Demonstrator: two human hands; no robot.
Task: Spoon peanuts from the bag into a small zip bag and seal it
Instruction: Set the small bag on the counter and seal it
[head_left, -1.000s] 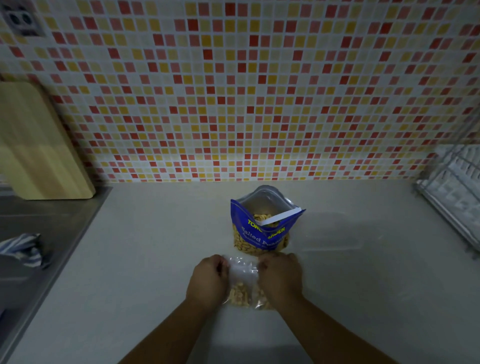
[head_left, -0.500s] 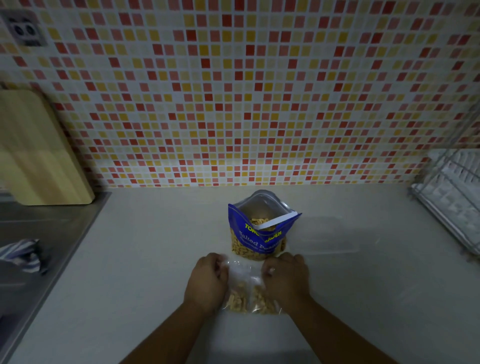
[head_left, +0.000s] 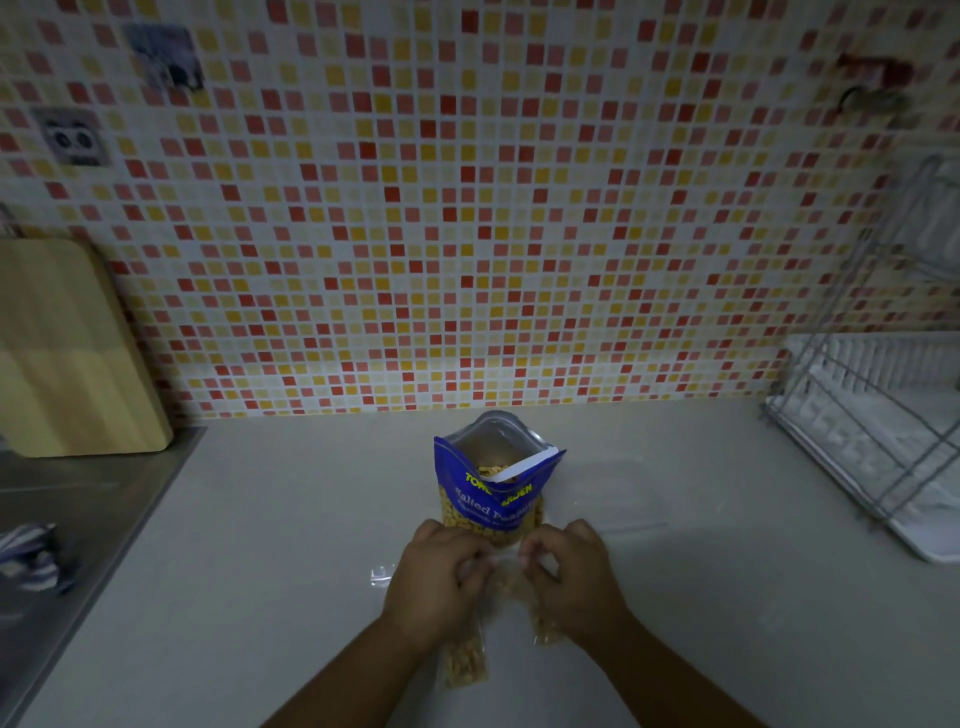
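Both hands have lifted the small zip bag (head_left: 465, 662) slightly off the pale countertop (head_left: 260, 545), left hand (head_left: 436, 582) and right hand (head_left: 571, 577) fingers pinching its top edge before the mosaic-tiled wall (head_left: 467, 234).

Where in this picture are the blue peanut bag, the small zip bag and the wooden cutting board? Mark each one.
blue peanut bag (head_left: 493, 499): head view, on its printed front panel.
small zip bag (head_left: 466, 662): head view, on its peanut-filled lower left corner.
wooden cutting board (head_left: 67, 353): head view, on its flat face.
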